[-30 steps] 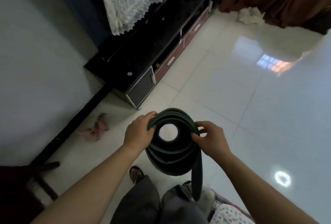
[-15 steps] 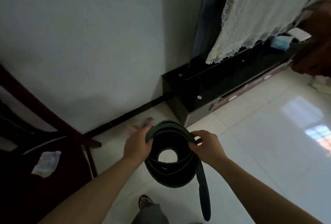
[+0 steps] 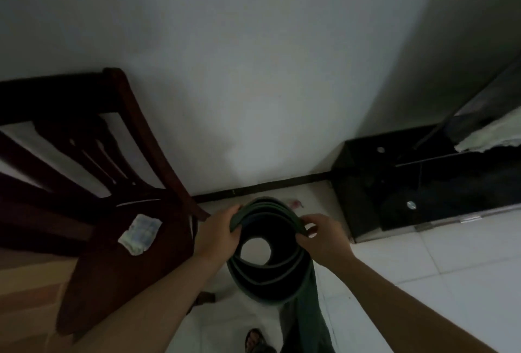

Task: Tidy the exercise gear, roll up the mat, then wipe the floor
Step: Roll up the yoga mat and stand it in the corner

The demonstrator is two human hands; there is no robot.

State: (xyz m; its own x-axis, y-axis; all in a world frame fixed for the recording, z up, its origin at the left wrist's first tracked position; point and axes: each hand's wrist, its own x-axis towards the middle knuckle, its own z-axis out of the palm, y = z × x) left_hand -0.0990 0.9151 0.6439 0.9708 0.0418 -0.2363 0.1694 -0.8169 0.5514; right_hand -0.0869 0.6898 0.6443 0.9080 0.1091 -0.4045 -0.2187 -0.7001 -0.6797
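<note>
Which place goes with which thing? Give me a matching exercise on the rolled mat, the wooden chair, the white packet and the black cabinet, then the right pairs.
Things:
1. rolled green mat
2. wooden chair
3. white packet
4. black cabinet

Places:
A. on the floor at the right, against the wall
B. lying on a dark seat
C. held upright between the left hand and the right hand
D. standing at the left, its back towards the wall

Pairs: 1-C, 2-D, 3-B, 4-A
</note>
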